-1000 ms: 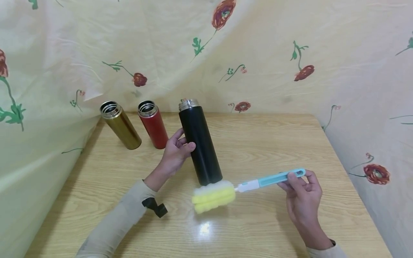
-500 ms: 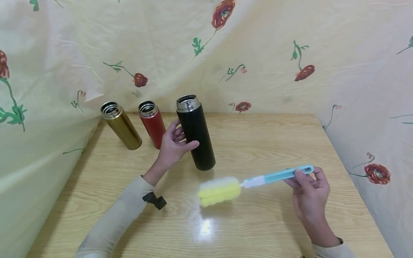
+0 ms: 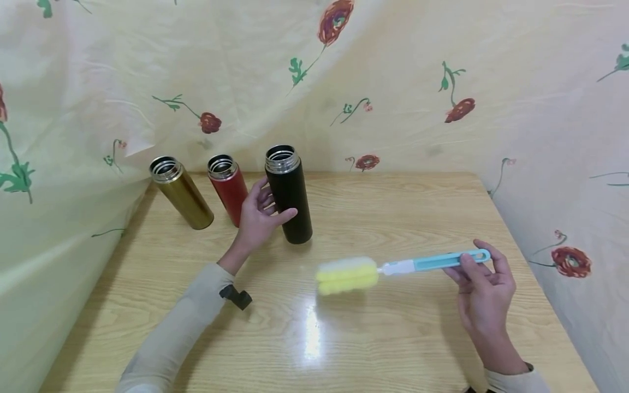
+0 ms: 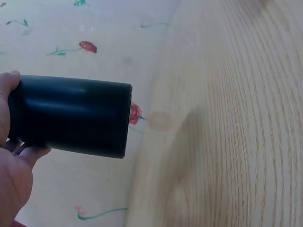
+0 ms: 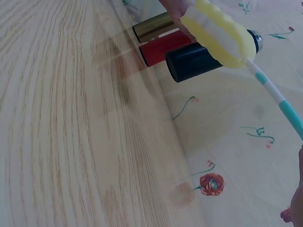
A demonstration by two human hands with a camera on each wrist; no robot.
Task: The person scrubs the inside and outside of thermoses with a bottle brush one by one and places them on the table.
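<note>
**Body: sleeves and wrist mount**

Both arms wear long beige knit sleeves. Left sleeve (image 3: 182, 327) runs to the wrist and looks slightly creased along the forearm. Small black mount (image 3: 236, 297) clipped under the left wrist, blocky with an angled end. Right sleeve (image 3: 511, 379): only the cuff shows at the frame edge. Left hand (image 3: 256, 218) and right hand (image 3: 484, 297) are bare, with no rings or watch visible.

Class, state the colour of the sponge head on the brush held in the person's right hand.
The sponge head is yellow with a white upper side, clearest in the head view.
</note>
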